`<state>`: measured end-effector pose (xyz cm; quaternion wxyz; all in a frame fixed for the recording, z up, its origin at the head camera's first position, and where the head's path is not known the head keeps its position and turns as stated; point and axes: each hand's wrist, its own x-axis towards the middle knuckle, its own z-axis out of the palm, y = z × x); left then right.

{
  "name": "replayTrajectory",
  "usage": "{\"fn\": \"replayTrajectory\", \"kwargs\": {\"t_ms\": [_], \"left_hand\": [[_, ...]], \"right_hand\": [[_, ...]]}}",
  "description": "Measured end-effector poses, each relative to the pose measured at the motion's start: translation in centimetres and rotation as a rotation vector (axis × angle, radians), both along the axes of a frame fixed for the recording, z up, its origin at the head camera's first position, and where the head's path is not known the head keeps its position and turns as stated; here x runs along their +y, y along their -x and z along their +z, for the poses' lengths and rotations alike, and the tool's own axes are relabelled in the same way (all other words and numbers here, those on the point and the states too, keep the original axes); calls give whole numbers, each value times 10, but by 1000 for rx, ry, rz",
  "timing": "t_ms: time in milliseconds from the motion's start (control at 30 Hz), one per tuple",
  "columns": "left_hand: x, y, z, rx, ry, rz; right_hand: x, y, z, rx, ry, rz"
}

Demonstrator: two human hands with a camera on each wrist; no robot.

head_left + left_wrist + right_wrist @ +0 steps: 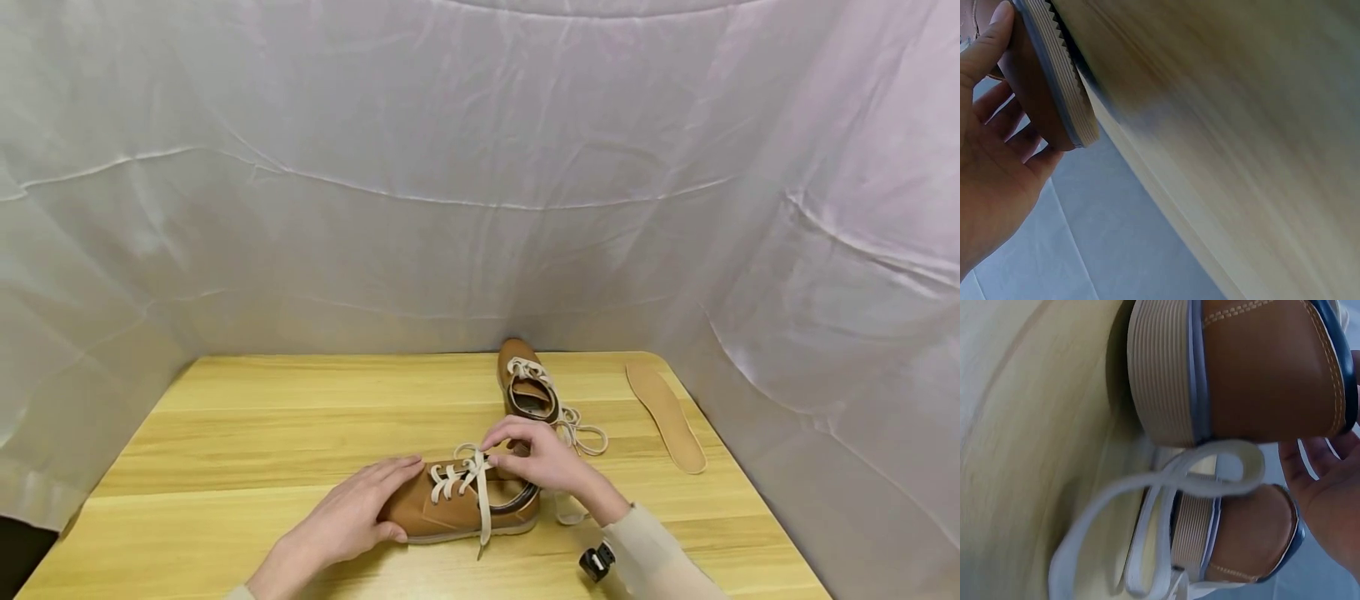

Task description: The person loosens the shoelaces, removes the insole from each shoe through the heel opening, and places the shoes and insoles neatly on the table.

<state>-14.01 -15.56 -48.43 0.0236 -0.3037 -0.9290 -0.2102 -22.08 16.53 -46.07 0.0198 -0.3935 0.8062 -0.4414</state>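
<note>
A brown leather lace-up shoe (435, 521) with cream laces lies on the table, toe to the left. My left hand (360, 508) holds its toe, thumb on the near side and fingers over the far side; the left wrist view shows the ribbed sole (1063, 75) between thumb and fingers. At the top of the lacing, my right hand (543, 458) pinches the cream shoelace (483, 500) between thumb and fingers. One lace end hangs down the shoe's near side. The right wrist view shows the heel (1266, 375), which hides those fingertips.
Behind the held shoe stands a second brown shoe (513, 350), its loose laces (592, 442) trailing to the right. A tan insole (667, 417) lies near the right edge of the wooden table (247, 442). Grey cloth (420, 258) hangs at the back and sides.
</note>
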Motion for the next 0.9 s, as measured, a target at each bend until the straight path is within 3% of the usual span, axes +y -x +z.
{"fn": "replayTrajectory", "kwargs": {"t_ms": [200,467,633,900], "left_hand": [[2,0,1,3,-4,3],[5,1,1,-5,-15,4],[5,2,1,-11,-17,3],[7,2,0,-15,-7,13]], "right_hand": [[-7,-3,4,-14,-32,38],[-13,-5,12,49,-78,52],[-18,-3,13,39,-41,2],[-33,6,14,118,43,-37]]}}
